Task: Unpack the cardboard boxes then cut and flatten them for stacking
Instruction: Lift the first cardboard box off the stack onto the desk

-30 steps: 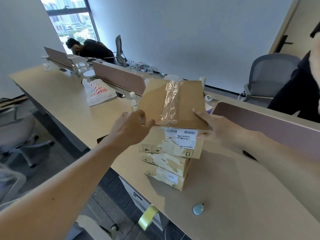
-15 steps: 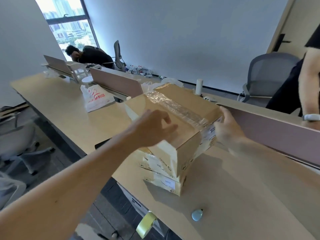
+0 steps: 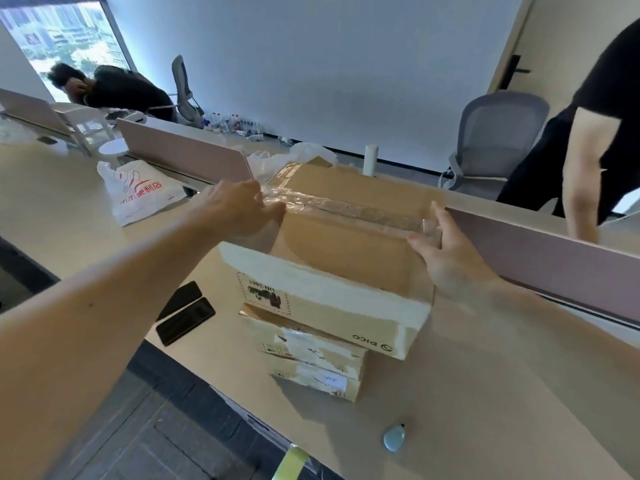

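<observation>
A brown cardboard box [image 3: 346,247] sealed with clear tape [image 3: 346,206] lies crosswise on top of a stack of two smaller taped boxes [image 3: 315,362] on the beige desk [image 3: 467,393]. My left hand [image 3: 239,209] grips the box's left end, fingers curled at the start of the tape strip. At the box's right end my right hand [image 3: 446,251] holds the edge, thumb up against the tape. The box's near side carries white tape and a printed label.
Two dark phones [image 3: 185,313] lie left of the stack. A pale blue teardrop object [image 3: 394,438] sits near the desk's front edge. A white printed bag [image 3: 138,192], pink dividers [image 3: 554,251], a grey chair [image 3: 498,140] and a person in black [image 3: 595,133] stand behind.
The top box has been turned so its long side runs left to right. Both hands shifted to its two ends. The camera came closer.
</observation>
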`<state>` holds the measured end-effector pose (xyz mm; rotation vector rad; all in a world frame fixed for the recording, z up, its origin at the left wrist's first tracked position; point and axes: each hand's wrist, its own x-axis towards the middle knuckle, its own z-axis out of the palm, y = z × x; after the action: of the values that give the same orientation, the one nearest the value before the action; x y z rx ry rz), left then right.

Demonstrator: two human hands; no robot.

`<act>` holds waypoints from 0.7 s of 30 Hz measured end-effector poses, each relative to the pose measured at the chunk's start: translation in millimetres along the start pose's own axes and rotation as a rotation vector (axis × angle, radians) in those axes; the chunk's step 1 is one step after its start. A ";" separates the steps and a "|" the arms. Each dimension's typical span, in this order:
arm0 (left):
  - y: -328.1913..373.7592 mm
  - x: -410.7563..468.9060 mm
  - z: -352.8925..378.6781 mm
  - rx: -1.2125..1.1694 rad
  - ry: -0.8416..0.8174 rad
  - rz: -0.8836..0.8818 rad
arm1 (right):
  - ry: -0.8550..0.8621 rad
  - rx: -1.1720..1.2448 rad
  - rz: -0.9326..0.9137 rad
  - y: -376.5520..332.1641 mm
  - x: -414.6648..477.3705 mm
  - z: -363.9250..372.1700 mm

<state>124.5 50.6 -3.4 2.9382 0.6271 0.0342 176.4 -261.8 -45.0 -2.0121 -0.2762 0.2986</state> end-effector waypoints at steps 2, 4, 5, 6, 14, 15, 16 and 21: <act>-4.1 6.0 1.0 0.025 -0.033 -0.019 | 0.060 -0.089 -0.029 -0.8 6.1 -2.3; -0.9 9.9 7.1 -0.053 -0.082 0.011 | 0.032 -0.107 0.002 0.0 10.0 -1.0; 2.0 8.6 8.6 -0.099 -0.106 0.022 | -0.003 -0.086 0.018 -0.2 10.9 1.0; 5.6 8.0 9.5 -0.136 -0.114 0.019 | -0.024 -0.062 0.034 -0.3 11.7 2.5; 57.7 -15.9 -5.6 -0.136 -0.071 0.032 | 0.032 0.118 0.084 11.8 -9.6 -32.8; 70.9 -21.2 -8.0 -0.133 -0.072 0.054 | 0.039 0.122 0.090 15.0 -15.1 -44.8; 85.4 -26.6 -10.0 -0.132 -0.071 0.075 | 0.046 0.122 0.096 18.0 -20.8 -58.1; 171.1 -48.2 -1.0 -0.170 -0.059 0.187 | 0.099 0.114 0.110 44.5 -53.5 -140.8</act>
<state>149.7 -123.6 21.5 2.8109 0.3229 0.0182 175.1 -416.7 -19.2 -1.9254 -0.0848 0.2770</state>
